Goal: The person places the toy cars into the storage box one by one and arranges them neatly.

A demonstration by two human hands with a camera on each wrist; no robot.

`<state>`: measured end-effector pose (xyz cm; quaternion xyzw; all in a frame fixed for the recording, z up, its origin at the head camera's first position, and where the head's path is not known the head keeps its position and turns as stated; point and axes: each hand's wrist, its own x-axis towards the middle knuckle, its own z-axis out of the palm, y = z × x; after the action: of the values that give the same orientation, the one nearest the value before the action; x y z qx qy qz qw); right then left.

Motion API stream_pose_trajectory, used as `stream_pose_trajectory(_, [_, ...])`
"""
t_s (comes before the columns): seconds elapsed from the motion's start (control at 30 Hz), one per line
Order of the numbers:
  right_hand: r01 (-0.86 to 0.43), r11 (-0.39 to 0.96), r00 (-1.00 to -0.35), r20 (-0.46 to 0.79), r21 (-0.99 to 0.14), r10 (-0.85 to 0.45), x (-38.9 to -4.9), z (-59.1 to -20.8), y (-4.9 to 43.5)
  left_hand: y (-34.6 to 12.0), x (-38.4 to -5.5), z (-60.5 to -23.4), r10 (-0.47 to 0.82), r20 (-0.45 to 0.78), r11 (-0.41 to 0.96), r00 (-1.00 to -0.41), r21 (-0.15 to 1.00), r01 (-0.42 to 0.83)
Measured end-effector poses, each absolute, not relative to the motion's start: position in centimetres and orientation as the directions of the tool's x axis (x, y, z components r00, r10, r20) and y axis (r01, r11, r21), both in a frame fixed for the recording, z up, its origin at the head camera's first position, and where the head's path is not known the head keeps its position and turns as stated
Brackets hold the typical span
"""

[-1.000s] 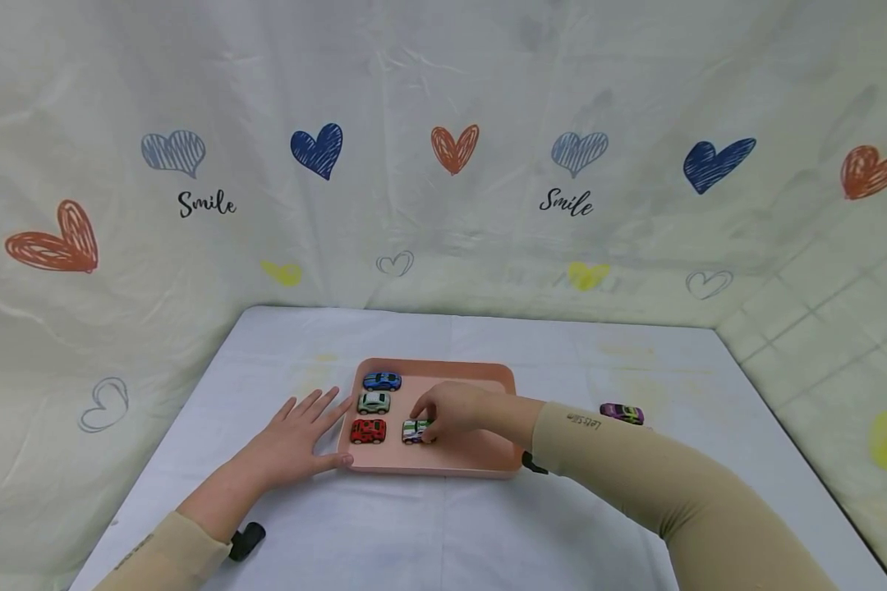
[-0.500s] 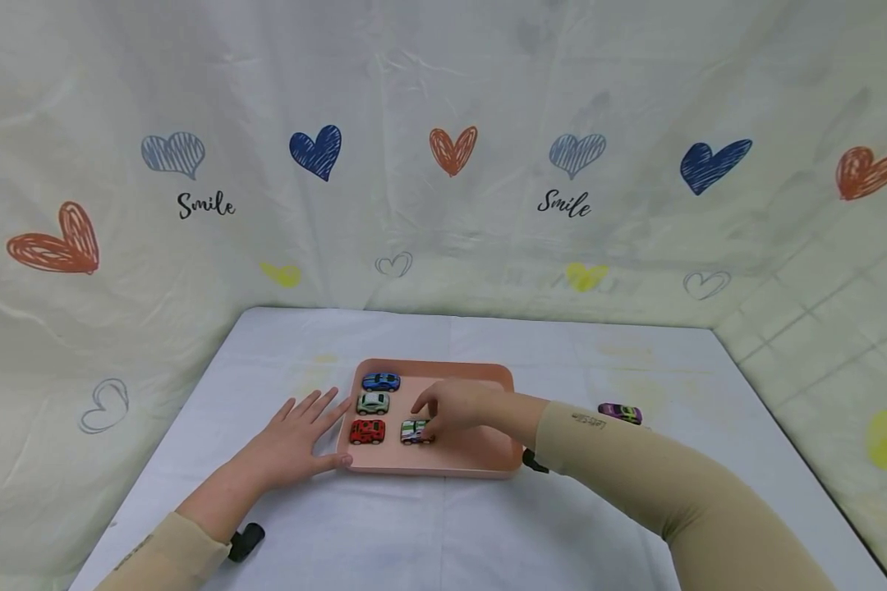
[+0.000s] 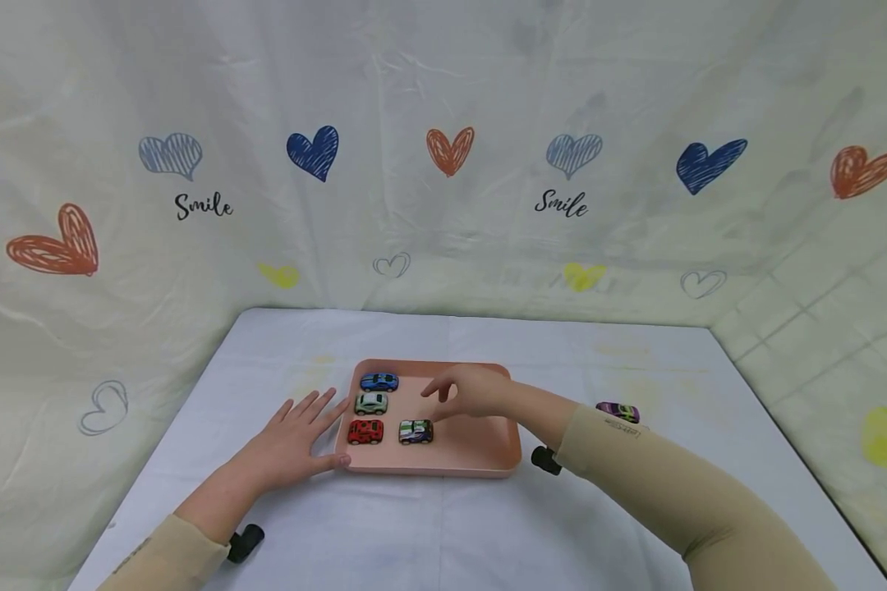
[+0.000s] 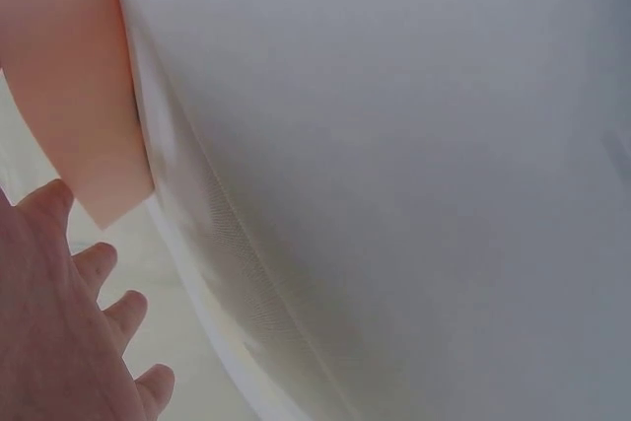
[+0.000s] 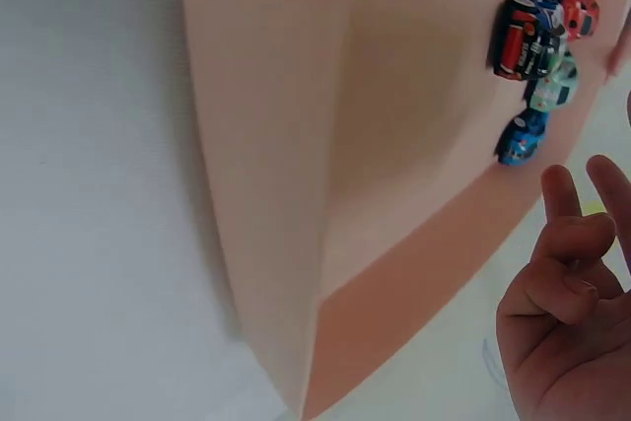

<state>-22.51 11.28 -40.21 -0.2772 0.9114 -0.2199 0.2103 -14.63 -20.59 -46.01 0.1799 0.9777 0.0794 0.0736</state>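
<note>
A pink tray (image 3: 473,460) holds several toy cars. Down its left side sit a blue toy car (image 3: 379,382), a pale green toy car (image 3: 371,403) and a red toy car (image 3: 365,432). To the right of the red one stands a white, green and dark striped toy car (image 3: 416,432). My right hand (image 3: 473,391) hovers over the tray above and right of the striped car, holding nothing, fingers loosely bent. My left hand (image 3: 291,439) lies with fingers spread, its thumb and fingertips at the tray's left rim.
A purple and yellow-green toy car (image 3: 618,411) lies on the white-covered table (image 3: 340,525) to the right of the tray, partly behind my right sleeve (image 3: 636,460). Behind the table hangs a pale sheet (image 3: 488,230) printed with hearts.
My right hand has let go of the striped toy car and moved up and to the right. The car stays in the tray. My left hand stays at the rim.
</note>
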Motion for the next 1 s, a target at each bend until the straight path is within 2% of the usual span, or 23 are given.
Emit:
stream_pose_trajectory(0.4, [-0.309,0.744,-0.826,-0.22,-0.593,-0.519,-21.8,-38.7,16.2,-20.7,-14.5,-46.0,0.364,-0.112,0.922,-0.925,0.187,0.34])
stream_pose_trajectory(0.63, [-0.319,0.755,-0.849,-0.181,-0.572,-0.496,-21.1,-38.2,20.5,-20.4,-14.4,-45.8,0.36,-0.12,0.925,-0.925,0.178,0.336])
stream_pose_trajectory(1.0, [-0.297,0.815,-0.841,-0.268,-0.498,-0.47,-20.3,-40.2,27.7,-20.3,-14.4,-45.4,0.358,-0.127,0.925,-0.925,0.186,0.332])
